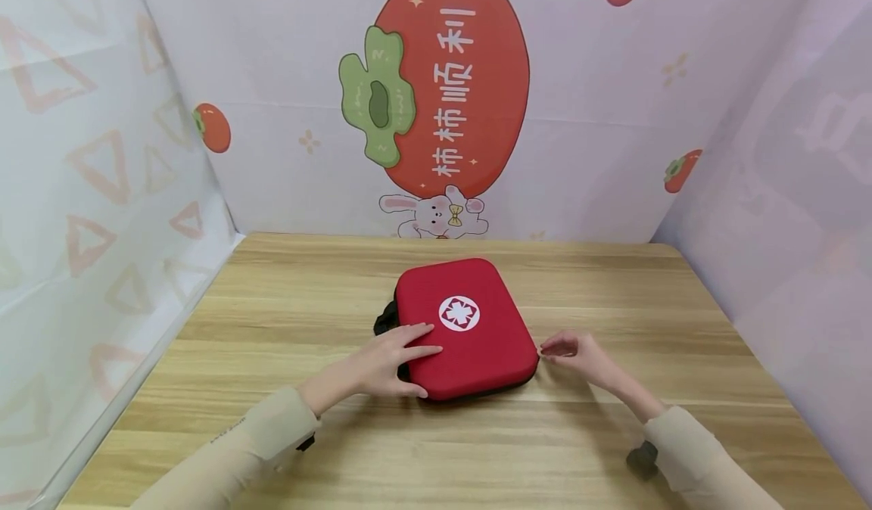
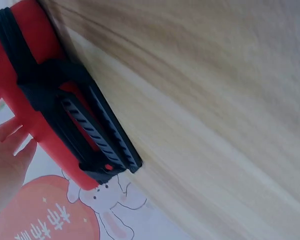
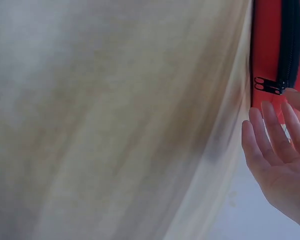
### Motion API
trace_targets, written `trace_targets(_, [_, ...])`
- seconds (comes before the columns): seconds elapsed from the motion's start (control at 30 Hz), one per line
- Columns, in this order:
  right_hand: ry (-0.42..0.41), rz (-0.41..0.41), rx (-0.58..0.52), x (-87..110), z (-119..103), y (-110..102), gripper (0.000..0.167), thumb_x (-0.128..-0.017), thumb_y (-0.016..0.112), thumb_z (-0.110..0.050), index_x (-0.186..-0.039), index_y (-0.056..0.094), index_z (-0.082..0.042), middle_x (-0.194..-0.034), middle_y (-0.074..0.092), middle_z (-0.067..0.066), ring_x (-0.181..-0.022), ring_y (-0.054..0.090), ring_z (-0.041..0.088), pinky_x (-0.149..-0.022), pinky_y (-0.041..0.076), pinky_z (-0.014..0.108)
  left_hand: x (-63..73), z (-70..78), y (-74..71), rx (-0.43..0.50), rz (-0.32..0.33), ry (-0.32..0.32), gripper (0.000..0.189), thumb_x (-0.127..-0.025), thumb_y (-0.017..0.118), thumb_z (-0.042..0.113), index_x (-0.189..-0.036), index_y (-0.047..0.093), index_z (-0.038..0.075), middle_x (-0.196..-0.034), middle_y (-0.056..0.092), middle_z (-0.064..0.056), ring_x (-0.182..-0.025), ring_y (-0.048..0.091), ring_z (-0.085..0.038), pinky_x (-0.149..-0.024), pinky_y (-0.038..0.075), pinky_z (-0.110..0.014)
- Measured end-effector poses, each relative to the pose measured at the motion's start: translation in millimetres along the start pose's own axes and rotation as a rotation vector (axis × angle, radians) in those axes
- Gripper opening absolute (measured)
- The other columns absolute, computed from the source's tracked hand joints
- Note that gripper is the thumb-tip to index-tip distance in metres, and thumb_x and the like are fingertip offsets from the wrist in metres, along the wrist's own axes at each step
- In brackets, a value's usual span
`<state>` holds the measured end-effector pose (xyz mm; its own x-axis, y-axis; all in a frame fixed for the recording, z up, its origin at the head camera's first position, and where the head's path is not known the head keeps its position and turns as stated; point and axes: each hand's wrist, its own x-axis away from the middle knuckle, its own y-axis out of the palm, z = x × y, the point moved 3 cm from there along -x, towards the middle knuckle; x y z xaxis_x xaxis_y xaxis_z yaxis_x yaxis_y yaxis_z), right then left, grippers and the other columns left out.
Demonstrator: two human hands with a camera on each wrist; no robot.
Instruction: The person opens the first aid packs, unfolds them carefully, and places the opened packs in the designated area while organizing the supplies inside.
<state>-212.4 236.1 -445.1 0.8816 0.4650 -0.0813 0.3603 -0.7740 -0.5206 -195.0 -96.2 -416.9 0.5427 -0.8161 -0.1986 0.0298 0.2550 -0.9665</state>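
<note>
A red first-aid case point(image 1: 477, 351) with a white round emblem lies closed on the wooden table. My left hand point(image 1: 388, 362) rests on its left part, fingers spread over the lid and thumb at the front edge. Black carrying handles point(image 2: 95, 125) stick out from the case's left side in the left wrist view. At the right front corner is my right hand point(image 1: 575, 355), its fingertips close together. In the right wrist view, the thumb and forefinger are right beside the black zipper pulls point(image 3: 267, 86), which show uncovered; the other fingers are loosely extended.
The wooden table point(image 1: 286, 306) extends around the case. Behind it stands a backdrop point(image 1: 579, 169) printed with persimmons and a rabbit. Pale cloth walls point(image 1: 88, 192) close in the left and right sides.
</note>
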Motion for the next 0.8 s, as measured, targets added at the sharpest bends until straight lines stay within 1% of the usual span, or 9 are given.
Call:
trace_targets(0.07, [-0.003, -0.006, 0.008, 1.3, 3, 3, 0.021, -0.08, 0.061, 0.0, -0.096, 0.059, 0.014, -0.09, 0.063, 0.024, -0.078, 0.061, 0.007, -0.067, 0.049, 0.02, -0.1, -4.0, 0.3, 0.002, -0.032, -0.031, 0.066, -0.073, 0.061, 0.055, -0.128, 0.049, 0.019, -0.138, 0.034, -0.011, -0.127, 0.029, -0.026, -0.099, 0.032, -0.04])
trace_targets(0.17, [0.023, -0.016, 0.025, 2.5, 6, 6, 0.022, -0.08, 0.063, -0.005, -0.096, 0.061, 0.011, -0.09, 0.064, 0.02, -0.077, 0.06, 0.004, -0.066, 0.048, 0.019, -1.1, -8.7, 0.5, -0.008, -0.046, -0.044, 0.071, -0.072, 0.06, 0.059, -0.129, 0.048, 0.02, -0.139, 0.032, -0.011, -0.128, 0.027, -0.026, -0.1, 0.031, -0.039])
trace_targets(0.3, [0.05, -0.019, 0.051, 1.9, 6, 9, 0.024, -0.08, 0.064, -0.009, -0.096, 0.062, 0.009, -0.091, 0.065, 0.017, -0.078, 0.06, 0.004, -0.068, 0.048, 0.019, -3.7, -14.0, 0.6, -0.021, -0.022, -0.006, 0.074, -0.068, 0.064, 0.058, -0.128, 0.049, 0.018, -0.138, 0.033, -0.014, -0.126, 0.03, -0.028, -0.1, 0.031, -0.038])
trace_targets(0.43, [0.071, -0.016, 0.093, -0.8, 5, 11, 0.023, -0.08, 0.063, -0.008, -0.095, 0.063, 0.008, -0.09, 0.065, 0.016, -0.079, 0.059, 0.007, -0.068, 0.048, 0.02, -5.8, -18.3, 1.9, -0.033, -0.028, 0.015, 0.076, -0.066, 0.064, 0.059, -0.129, 0.048, 0.019, -0.138, 0.032, -0.014, -0.126, 0.03, -0.029, -0.1, 0.03, -0.038])
trace_targets(0.5, [0.086, -0.019, 0.123, -2.4, 4, 12, 0.021, -0.08, 0.063, -0.009, -0.094, 0.063, 0.007, -0.09, 0.065, 0.014, -0.079, 0.059, 0.008, -0.069, 0.047, 0.021, -6.7, -19.8, 2.9, -0.035, -0.047, 0.013, 0.078, -0.066, 0.063, 0.061, -0.13, 0.047, 0.02, -0.14, 0.03, -0.014, -0.127, 0.027, -0.03, -0.102, 0.027, -0.04])
trace_targets(0.67, [0.11, -0.021, 0.165, -5.1, 2, 14, 0.016, -0.081, 0.063, -0.009, -0.089, 0.064, 0.004, -0.087, 0.065, 0.011, -0.079, 0.059, 0.014, -0.069, 0.047, 0.022, -8.9, -19.8, 5.0, -0.059, -0.119, -0.021, 0.081, -0.067, 0.059, 0.064, -0.134, 0.04, 0.022, -0.143, 0.024, -0.012, -0.131, 0.019, -0.029, -0.106, 0.018, -0.041])
trace_targets(0.8, [0.129, -0.006, 0.142, -4.4, 3, 13, 0.013, -0.081, 0.06, -0.005, -0.087, 0.064, 0.006, -0.084, 0.065, 0.012, -0.078, 0.058, 0.012, -0.068, 0.047, 0.02, -12.9, -16.2, 4.5, -0.09, -0.145, -0.045, 0.08, -0.069, 0.057, 0.065, -0.135, 0.039, 0.024, -0.142, 0.025, -0.012, -0.131, 0.02, -0.029, -0.106, 0.018, -0.04])
